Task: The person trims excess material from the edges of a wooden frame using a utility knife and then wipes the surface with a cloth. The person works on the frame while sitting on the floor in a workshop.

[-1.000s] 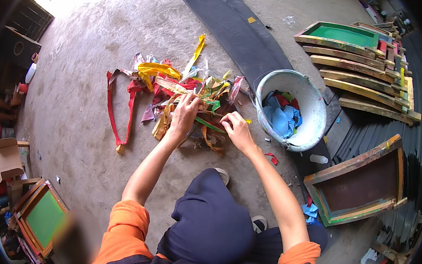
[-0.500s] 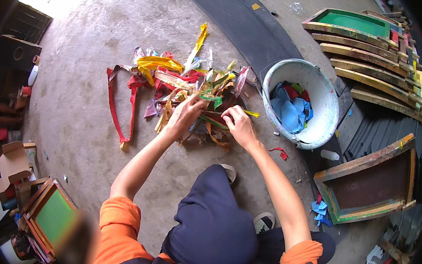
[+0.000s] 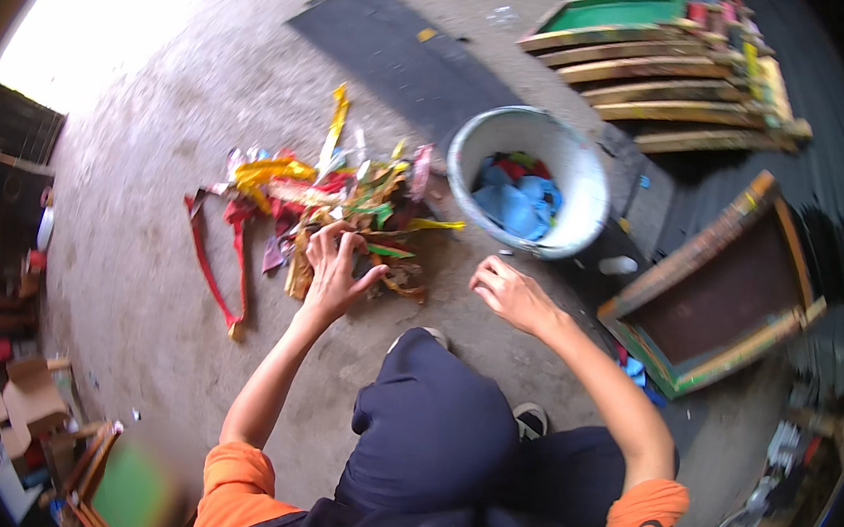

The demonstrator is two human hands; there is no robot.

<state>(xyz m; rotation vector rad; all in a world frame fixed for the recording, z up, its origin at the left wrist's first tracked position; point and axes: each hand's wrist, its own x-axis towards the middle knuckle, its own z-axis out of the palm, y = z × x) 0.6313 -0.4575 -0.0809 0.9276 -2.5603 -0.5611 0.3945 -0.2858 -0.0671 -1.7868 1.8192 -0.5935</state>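
Note:
A tangled heap of tape and plastic strips (image 3: 348, 192) lies on the floor in front of me, in red, yellow, brown and green. Over its near edge is my left hand (image 3: 334, 271), fingers spread and nothing seen in them. My right hand (image 3: 512, 293) is off to the right of the heap, below the bucket, with its fingers curled inward. Whatever those fingers hold, if anything, I cannot make out. A pale, paint-smeared bucket (image 3: 589, 193) stands just beyond the right hand. Crumpled blue cloth-like pieces (image 3: 522, 207) lie inside it, with some red and green bits.
A dark flat sheet (image 3: 400, 56) lies behind the bucket. Stacked wooden frames (image 3: 659, 78) rise at the far right; another wooden frame (image 3: 721, 290) leans nearer. A cardboard box (image 3: 37, 395) and a green-panelled frame (image 3: 122, 483) sit at the lower left.
My right hand has drawn away from the heap to the right. The left hand has opened and come slightly nearer. The whole view has shifted, so the bucket and frames appear further left.

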